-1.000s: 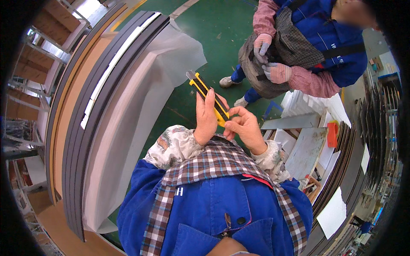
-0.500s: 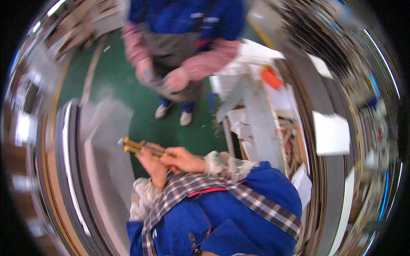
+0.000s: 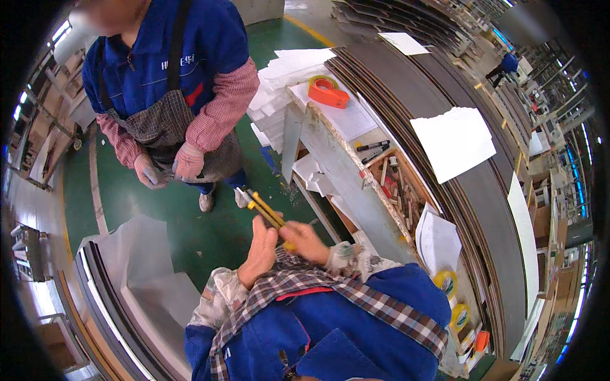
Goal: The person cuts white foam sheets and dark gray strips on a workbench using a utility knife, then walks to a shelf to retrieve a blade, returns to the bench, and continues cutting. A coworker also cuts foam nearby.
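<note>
Dark panels (image 3: 113, 305) are standing at your far left with pale foam wrap (image 3: 155, 298) beside them, and a co-worker (image 3: 175, 108) is standing beyond, facing you. Your left hand (image 3: 259, 251) is lying along the utility knife (image 3: 267, 212), its fingers looking more extended than curled; I cannot tell how firmly they are bearing on it. The knife's tip is pointing outward, toward the co-worker, so turning it aside is making for safer handling. Your right hand (image 3: 306, 242) is gripping its rear end, fingers wrapping narrowly, giving steadier control. Rightward, the counter (image 3: 376, 135) is carrying an orange tape dispenser (image 3: 330, 96) and a wooden tray (image 3: 412, 166)
</note>
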A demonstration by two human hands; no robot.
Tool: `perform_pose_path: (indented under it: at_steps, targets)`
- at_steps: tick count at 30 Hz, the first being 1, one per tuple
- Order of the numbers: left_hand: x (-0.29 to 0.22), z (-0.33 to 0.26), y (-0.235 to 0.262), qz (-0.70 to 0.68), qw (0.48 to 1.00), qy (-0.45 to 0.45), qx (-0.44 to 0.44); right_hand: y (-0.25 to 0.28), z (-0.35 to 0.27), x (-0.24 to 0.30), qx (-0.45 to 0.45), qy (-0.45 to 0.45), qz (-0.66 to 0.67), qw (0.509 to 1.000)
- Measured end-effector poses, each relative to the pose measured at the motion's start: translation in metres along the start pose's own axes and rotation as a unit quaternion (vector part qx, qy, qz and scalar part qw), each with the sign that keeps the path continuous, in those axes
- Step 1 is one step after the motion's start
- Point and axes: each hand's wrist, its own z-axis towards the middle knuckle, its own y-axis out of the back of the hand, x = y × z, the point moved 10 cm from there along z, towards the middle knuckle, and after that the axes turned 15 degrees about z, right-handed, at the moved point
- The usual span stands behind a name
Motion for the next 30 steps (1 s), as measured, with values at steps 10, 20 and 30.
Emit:
perform_pose_path:
  at_steps: [10, 20, 30]
  targets:
    - [0.092, -0.072, -0.004, 0.066, 0.948, 0.304, -0.071, 0.157, 0.031, 0.189, -0.19, 0.352, -0.385, 0.832]
    - [0.103, -0.28, -0.034, 0.066, 0.824, 0.475, -0.302, 0.144, 0.136, 0.123, -0.056, 0.202, -0.309, 0.928]
    - [0.008, -0.594, -0.13, 0.029, 0.726, 0.476, -0.495, -0.083, 0.013, -0.231, 0.193, -0.203, -0.218, 0.935]
